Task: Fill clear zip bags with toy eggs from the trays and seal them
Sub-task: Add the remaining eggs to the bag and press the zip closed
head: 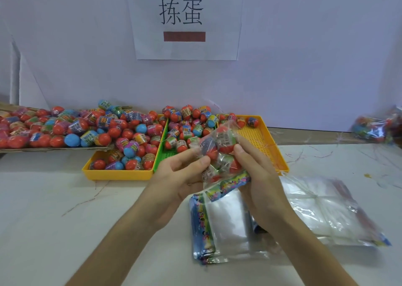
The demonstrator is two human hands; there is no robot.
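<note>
- Clear zip bag, stuffed with toy eggs, is held above the white worktop, just in front of a yellow tray.
- Left hand and right hand both grip it, fingers curled round its sides.
- Empty bags lie beneath.

- Bright, even, diffuse; barely any shadow.
- White glare across the empty zip bags.
- Smeared and soft at the right edge, around a filled bag.
- Wide-angle bowing near corners.
</note>
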